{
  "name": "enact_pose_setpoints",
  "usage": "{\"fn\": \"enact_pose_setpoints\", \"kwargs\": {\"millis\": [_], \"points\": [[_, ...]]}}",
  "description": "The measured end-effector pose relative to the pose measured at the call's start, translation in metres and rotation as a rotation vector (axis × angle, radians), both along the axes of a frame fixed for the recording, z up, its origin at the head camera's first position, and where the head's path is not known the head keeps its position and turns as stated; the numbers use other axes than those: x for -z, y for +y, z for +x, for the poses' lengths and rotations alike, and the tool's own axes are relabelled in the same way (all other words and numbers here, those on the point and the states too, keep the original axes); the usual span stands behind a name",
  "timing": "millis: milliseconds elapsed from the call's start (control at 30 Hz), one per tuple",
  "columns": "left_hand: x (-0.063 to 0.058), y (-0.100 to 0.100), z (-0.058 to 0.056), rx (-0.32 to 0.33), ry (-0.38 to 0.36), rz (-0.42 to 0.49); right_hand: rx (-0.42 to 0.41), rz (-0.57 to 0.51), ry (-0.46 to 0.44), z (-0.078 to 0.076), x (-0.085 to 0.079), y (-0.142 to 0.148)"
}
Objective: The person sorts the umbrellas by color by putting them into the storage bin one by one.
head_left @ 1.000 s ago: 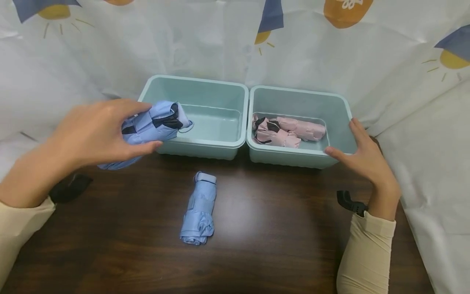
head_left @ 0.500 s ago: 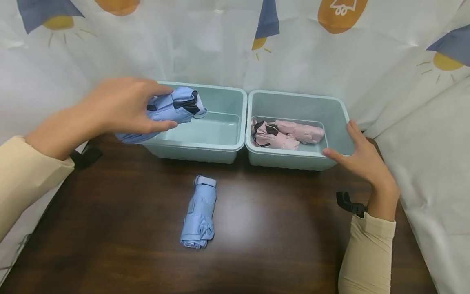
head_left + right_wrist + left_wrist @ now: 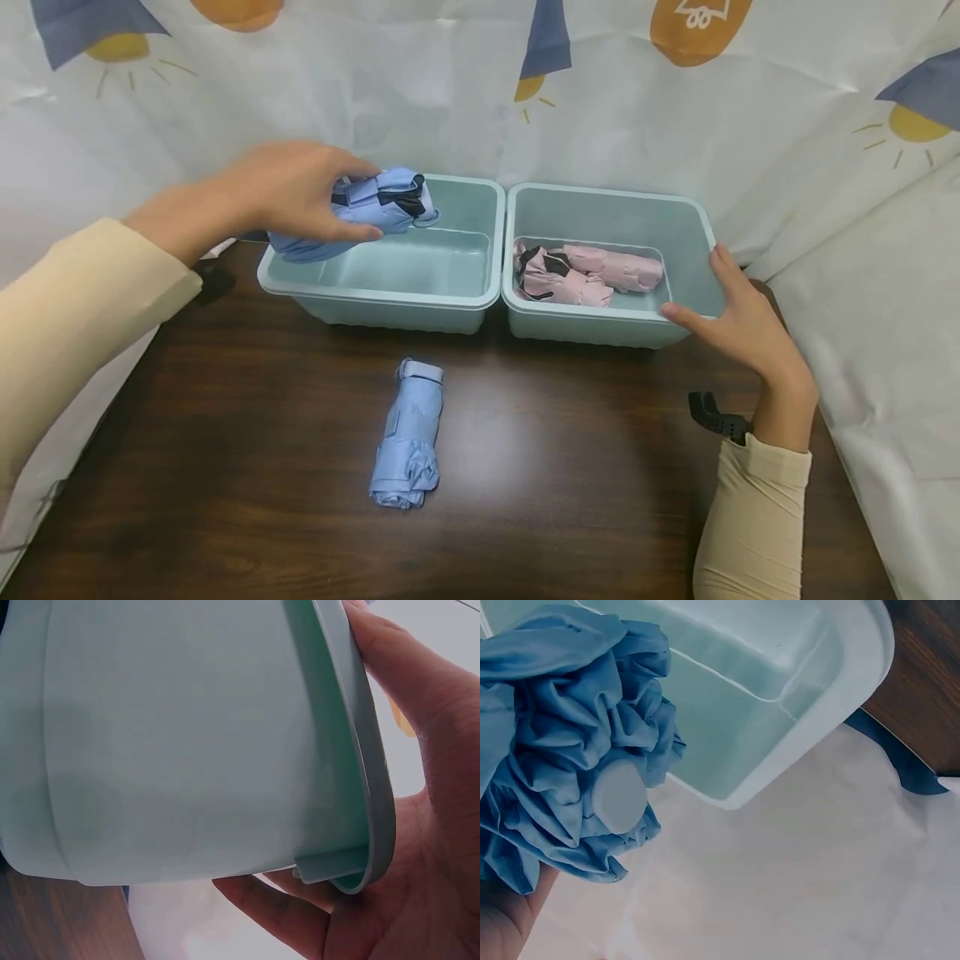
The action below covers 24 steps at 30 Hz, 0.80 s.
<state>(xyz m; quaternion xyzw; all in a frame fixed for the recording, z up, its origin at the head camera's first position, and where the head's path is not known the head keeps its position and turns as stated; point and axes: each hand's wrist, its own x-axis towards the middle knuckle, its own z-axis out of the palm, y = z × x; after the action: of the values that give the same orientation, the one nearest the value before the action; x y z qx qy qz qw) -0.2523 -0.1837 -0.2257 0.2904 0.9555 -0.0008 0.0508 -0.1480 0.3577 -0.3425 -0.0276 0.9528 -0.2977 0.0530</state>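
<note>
While pinching a folded blue umbrella (image 3: 386, 218) between the thumb and fingers of the left hand (image 3: 300, 192), also gripping a corner of the right bin (image 3: 585, 332) with the right hand (image 3: 750, 329). Just look at that umbrella, up over the left end of the left bin (image 3: 390, 315), tipped on its side, with black patches and a small loop at the far end! Seen close from the left wrist: satiny cloth, bunched into deep ruffles round a smooth, pale, rounded cap (image 3: 620, 796). Across to the right bin: smooth, pale green plastic, rectangular, round-cornered, thick-lipped, just beside its match on the left.

Down inside it, two pink umbrellas (image 3: 626, 269), crinkled and rolled, with black patches on the left one. On to the worktop (image 3: 547, 458), dark brown, wood-grained, with a soft pale shine. And there, in front of the left bin, a second blue umbrella (image 3: 405, 442), rolled into a slim, creased bundle, with a loop at the end nearer the bins. Behind everything, a wrinkled white sheet (image 3: 420, 100), printed with yellow half-suns, slate-blue shapes and orange blobs, with a white line drawing on the right-hand blob.
</note>
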Motion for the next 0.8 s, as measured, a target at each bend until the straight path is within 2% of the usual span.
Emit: {"fn": "enact_pose_setpoints", "kwargs": {"millis": [233, 433, 633, 800], "points": [[-0.002, 0.006, -0.014, 0.031, -0.017, -0.003, 0.000, 0.005, 0.009, 0.001, -0.001, 0.001], [-0.001, 0.012, -0.024, 0.041, -0.072, -0.034, 0.001, -0.016, -0.003, 0.001, 0.000, 0.001], [0.002, 0.017, -0.027, 0.027, -0.116, -0.068, 0.000, -0.007, -0.005, 0.001, 0.003, 0.002], [0.002, 0.018, -0.028, 0.036, -0.104, -0.063, 0.001, 0.009, -0.001, 0.003, 0.000, 0.003]]}}
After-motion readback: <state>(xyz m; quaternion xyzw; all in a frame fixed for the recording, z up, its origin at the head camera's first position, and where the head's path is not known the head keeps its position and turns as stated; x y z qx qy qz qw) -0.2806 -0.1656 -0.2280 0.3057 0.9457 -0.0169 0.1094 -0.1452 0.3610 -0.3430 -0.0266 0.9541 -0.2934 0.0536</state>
